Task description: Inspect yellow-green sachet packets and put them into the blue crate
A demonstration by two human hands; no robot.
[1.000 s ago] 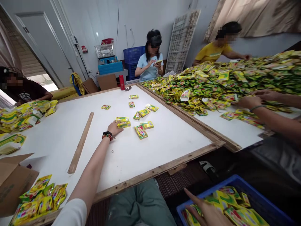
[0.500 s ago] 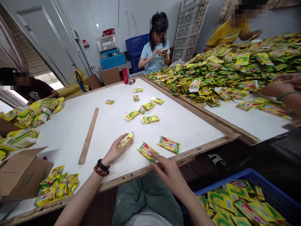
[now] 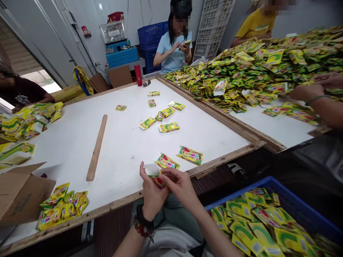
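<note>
Open white tabletop (image 3: 122,148) lies between the hands (image 3: 153,195) and the wooden stick (image 3: 97,148); two cartons (image 3: 190,155) obstruct the way ahead-right.

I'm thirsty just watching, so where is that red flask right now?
In the head view, the red flask stands upright left of centre at the far edge of the white table, just left of the sunglasses.

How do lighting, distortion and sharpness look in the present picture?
Head view: flat white tabletop bright, underneath dark; head view: rectangular blue plastic crate looks stretched, perhaps by a wide lens; head view: fine print unreadable on the held red, green and white cardboard box.
</note>
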